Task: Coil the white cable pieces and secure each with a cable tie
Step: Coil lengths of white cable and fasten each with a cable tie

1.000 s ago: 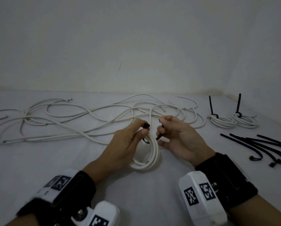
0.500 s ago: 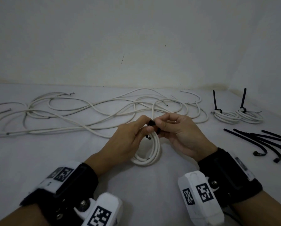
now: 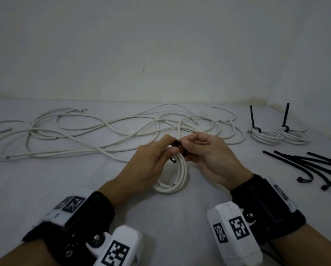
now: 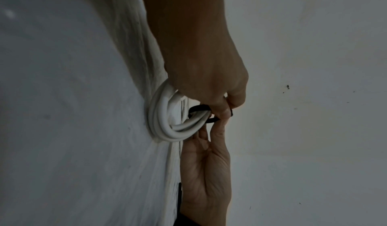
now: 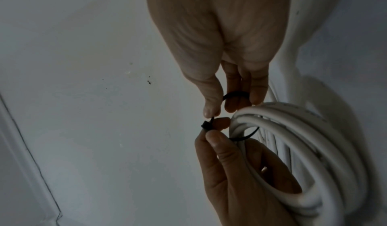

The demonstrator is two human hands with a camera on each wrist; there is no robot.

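Note:
A small coil of white cable [image 3: 173, 179] stands on the white surface between my hands. A black cable tie [image 3: 177, 143] is looped through the top of the coil. My left hand [image 3: 172, 145] pinches the tie's head between thumb and forefinger, as the right wrist view shows at the tie head [image 5: 206, 126]. My right hand [image 3: 186, 148] pinches the tie's tail right at that head, and the strap [image 5: 234, 95] arcs behind its fingers. The left wrist view shows the tie [image 4: 199, 109] circling the coil's strands [image 4: 167, 123].
A tangle of loose white cable [image 3: 103, 135] lies across the far left and middle. Two tied coils [image 3: 264, 136] [image 3: 293, 136] sit at the far right, their tie tails upright. Several spare black ties [image 3: 314, 166] lie to my right. A wall closes off the back.
My hands have come together. The right hand has brought the tie's tail up to the head that the left hand holds, so the tie now forms a loop around the coil.

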